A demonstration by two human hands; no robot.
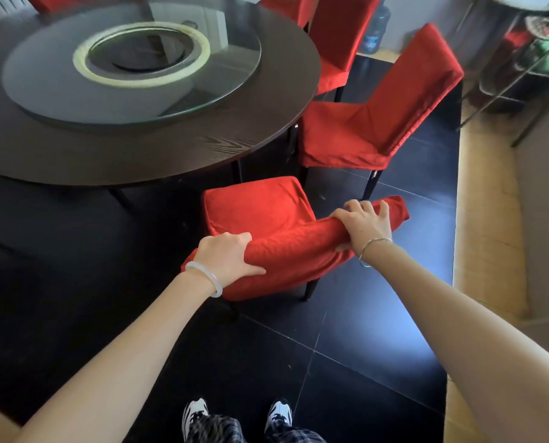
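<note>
A red-covered chair (260, 209) stands in front of me, its seat partly under the round dark table (158, 155). My left hand (225, 260) grips the left end of the chair's backrest top, fingers over the far side and thumb on the near side. My right hand (362, 223) grips the right end of the same backrest, fingers curled over the top edge. Both wrists wear a bangle.
A glass turntable (132, 65) lies on the table. A second red chair (372, 123) stands to the right, with another red chair (337, 36) behind it. A metal wire rack (528, 59) is at the far right. Black tiles cover the floor under my feet (238, 414).
</note>
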